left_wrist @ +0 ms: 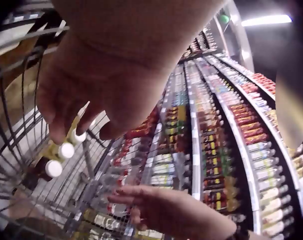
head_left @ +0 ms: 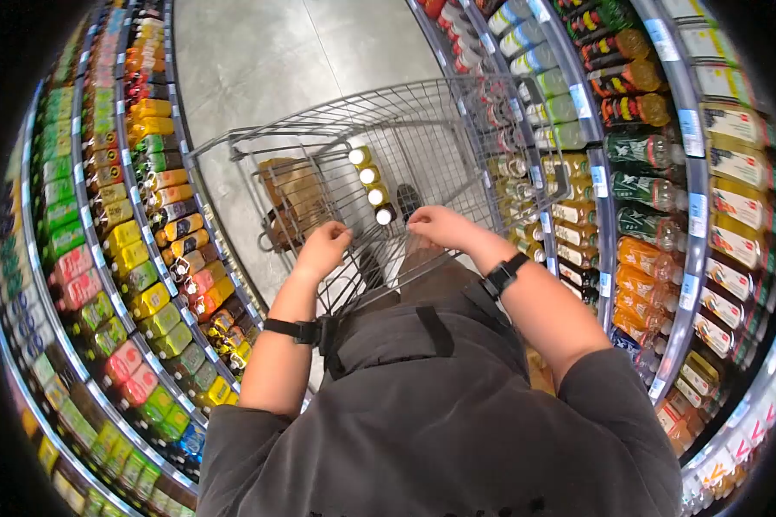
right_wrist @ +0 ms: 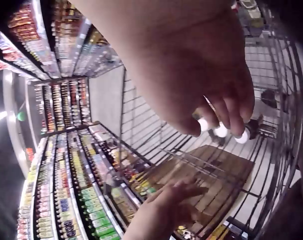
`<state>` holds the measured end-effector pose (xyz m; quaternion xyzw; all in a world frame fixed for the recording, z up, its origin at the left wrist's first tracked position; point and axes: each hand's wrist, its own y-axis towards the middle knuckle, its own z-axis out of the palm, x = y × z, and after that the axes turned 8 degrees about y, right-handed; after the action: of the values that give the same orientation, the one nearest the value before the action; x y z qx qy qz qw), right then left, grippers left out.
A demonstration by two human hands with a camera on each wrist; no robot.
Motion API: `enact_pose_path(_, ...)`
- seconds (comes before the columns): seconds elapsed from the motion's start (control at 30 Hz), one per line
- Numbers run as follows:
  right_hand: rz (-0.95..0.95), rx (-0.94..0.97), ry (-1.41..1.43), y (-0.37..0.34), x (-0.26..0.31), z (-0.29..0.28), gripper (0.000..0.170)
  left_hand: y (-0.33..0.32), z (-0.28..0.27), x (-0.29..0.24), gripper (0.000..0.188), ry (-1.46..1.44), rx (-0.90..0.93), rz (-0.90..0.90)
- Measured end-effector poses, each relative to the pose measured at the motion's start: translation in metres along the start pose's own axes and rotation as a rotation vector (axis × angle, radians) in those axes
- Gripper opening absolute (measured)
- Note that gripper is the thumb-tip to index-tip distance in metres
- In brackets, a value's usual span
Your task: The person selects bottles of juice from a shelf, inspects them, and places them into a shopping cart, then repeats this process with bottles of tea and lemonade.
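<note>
Above the near end of a grey wire shopping cart (head_left: 457, 129), the left hand (head_left: 323, 248) and the right hand (head_left: 440, 228) hover apart with loosely bent fingers, nothing held in either. Between and beyond them, in the cart, several bottles with white caps (head_left: 373, 183) stand in a row. In the left wrist view, the bottle caps (left_wrist: 65, 150) show just below the left fingertips. The right wrist view has the bottle caps (right_wrist: 221, 130) partly hidden behind the right fingers. Left of the bottles, in the head view, lies a brown cardboard box (head_left: 293, 189).
Shelves of drink bottles (head_left: 159, 246) line the left side, close to the cart. More bottle shelves (head_left: 647, 164) stand on the right, overlapped by the cart's side in the head view. Grey floor (head_left: 250, 52) stretches ahead between them.
</note>
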<state>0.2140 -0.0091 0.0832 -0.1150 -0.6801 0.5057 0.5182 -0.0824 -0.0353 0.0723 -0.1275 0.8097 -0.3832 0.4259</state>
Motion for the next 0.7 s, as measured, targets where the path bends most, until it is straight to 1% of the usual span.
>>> enact_pose_path(0.03,0.027,0.011,0.031,0.022,-0.012,0.002,0.041,0.015,0.011,-0.001,0.036,0.083,0.045,-0.058)
enact_pose_path(0.1,0.141,0.055,0.121,0.067,-0.035,0.003,0.041,0.043,0.043,0.001,0.040,0.072,0.065,-0.159)
enact_pose_path(0.13,0.166,0.089,0.140,0.087,-0.049,0.003,0.049,0.058,0.057,0.004,0.047,0.065,0.098,-0.222)
enact_pose_path(0.17,0.191,0.102,0.160,0.106,-0.064,0.006,0.049,0.072,0.071,0.008,0.056,0.057,0.131,-0.287)
enact_pose_path(0.23,0.235,0.077,0.235,0.134,-0.091,0.018,0.056,0.100,0.099,0.023,0.063,0.050,0.128,-0.370)
enact_pose_path(0.27,0.295,0.140,0.218,0.150,-0.101,0.018,0.066,0.111,0.111,0.032,0.065,0.051,0.090,-0.353)
enact_pose_path(0.3,0.315,0.145,0.228,0.158,-0.105,0.019,0.066,0.121,0.116,0.031,0.070,0.086,0.098,-0.378)
enact_pose_path(0.37,0.277,0.136,0.140,0.172,-0.111,0.020,0.073,0.148,0.136,0.063,0.073,0.252,0.018,-0.342)
enact_pose_path(0.4,0.287,0.172,0.150,0.186,-0.127,0.021,0.083,0.147,0.134,0.047,0.075,0.208,0.010,-0.356)
enact_pose_path(0.43,0.311,0.186,0.160,0.193,-0.133,0.022,0.083,0.154,0.142,0.059,0.066,0.427,-0.083,-0.204)
enact_pose_path(0.47,0.296,0.170,0.188,0.198,-0.138,0.022,0.086,0.159,0.147,0.071,0.068,0.300,-0.001,-0.283)
enact_pose_path(0.5,0.275,0.148,0.211,0.201,-0.135,0.019,0.089,0.164,0.144,0.063,0.071,0.172,0.072,-0.355)
enact_pose_path(0.53,0.301,0.165,0.255,0.201,-0.127,0.014,0.089,0.170,0.149,0.067,0.058,0.211,0.044,-0.367)
enact_pose_path(0.57,0.307,0.169,0.259,0.202,-0.119,0.009,0.089,0.173,0.152,0.070,0.058,0.212,0.049,-0.374)
enact_pose_path(0.63,0.261,0.230,0.327,0.205,-0.122,0.006,0.087,0.171,0.148,0.050,0.047,0.036,0.021,-0.395)
enact_pose_path(0.67,0.256,0.265,0.306,0.208,-0.123,0.005,0.085,0.172,0.155,0.058,0.041,0.061,-0.064,-0.346)
enact_pose_path(0.7,0.257,0.262,0.308,0.208,-0.123,0.004,0.085,0.174,0.157,0.061,0.041,0.062,-0.062,-0.344)
